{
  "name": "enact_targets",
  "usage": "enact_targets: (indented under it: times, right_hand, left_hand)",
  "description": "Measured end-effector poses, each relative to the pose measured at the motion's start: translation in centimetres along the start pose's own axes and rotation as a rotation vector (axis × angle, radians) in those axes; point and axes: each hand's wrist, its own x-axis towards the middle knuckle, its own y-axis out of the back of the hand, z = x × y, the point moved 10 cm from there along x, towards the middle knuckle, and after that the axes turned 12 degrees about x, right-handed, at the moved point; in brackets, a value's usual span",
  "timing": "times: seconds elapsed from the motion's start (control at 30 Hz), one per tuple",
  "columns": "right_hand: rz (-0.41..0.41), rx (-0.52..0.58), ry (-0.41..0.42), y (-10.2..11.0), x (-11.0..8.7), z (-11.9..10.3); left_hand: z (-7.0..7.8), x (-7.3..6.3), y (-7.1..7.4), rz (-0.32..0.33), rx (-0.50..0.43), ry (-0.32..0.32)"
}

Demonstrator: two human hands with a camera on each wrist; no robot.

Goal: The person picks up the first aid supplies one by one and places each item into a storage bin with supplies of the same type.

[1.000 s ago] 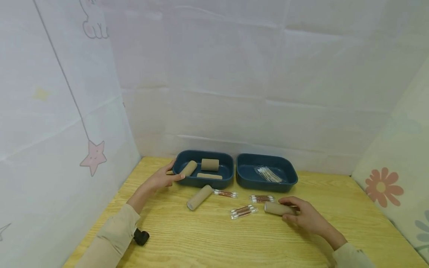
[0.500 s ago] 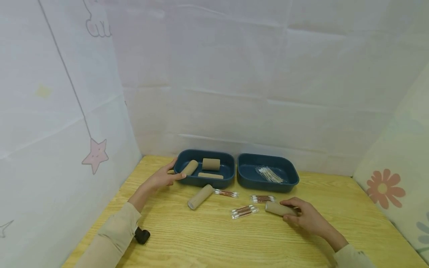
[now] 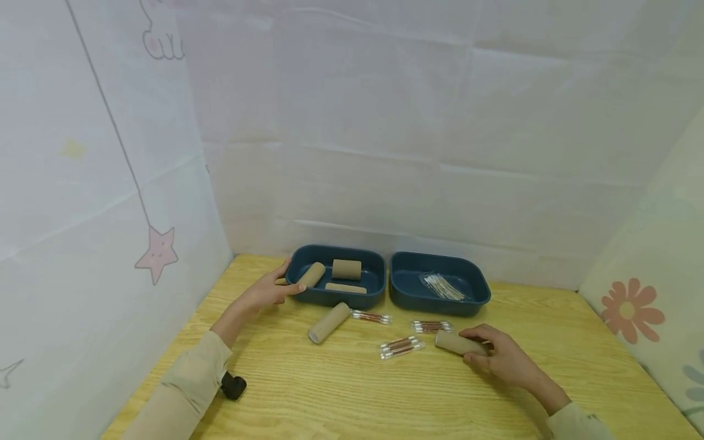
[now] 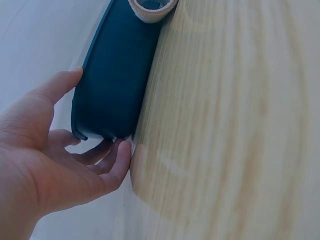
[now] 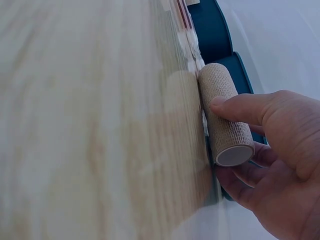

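Note:
My left hand (image 3: pixel 264 293) grips the left corner of a dark blue tub (image 3: pixel 335 299), thumb on its rim and fingers against the end wall. Several tan bandage rolls lie inside, such as this roll (image 3: pixel 346 269) at the back. On the right, my right hand (image 3: pixel 503 357) pinches another bandage roll (image 5: pixel 222 110) by its near end, thumb on top and fingers at the far side. That roll lies sideways, low at the table surface, its white core facing the wrist camera. One more bandage roll (image 3: pixel 329 322) lies in front of the left tub.
A second blue tub (image 3: pixel 434 304) stands to the right and holds a bag of white cotton swabs (image 3: pixel 442 286). Three clear packs of red-brown swabs lie before the tubs, including the nearest pack (image 3: pixel 401 347). White cloth walls (image 3: pixel 341 183) border the table (image 3: pixel 341 391).
Both hands keep their places on the tub and the bandage roll. The head view has shifted very slightly; nothing else has visibly moved.

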Motion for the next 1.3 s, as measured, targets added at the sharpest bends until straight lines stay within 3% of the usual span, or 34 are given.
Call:
enact_targets:
  times: [0.33, 0.77, 1.3]
  right_hand:
    - [0.008, 0.054, -0.016, 0.1, -0.2, 0.0]
    - [0.095, -0.023, 0.033, 0.5, 0.1, -2.9]
    - [0.016, -0.024, 0.074, -1.5, 1.1, -4.7]
  left_hand:
    - [0.0, 0.2, -0.1, -0.003, 0.009, 0.000]
    - [-0.7, 0.6, -0.2, 0.006, -0.023, -0.006]
    - [-0.4, 0.3, -0.2, 0.003, -0.039, -0.013]
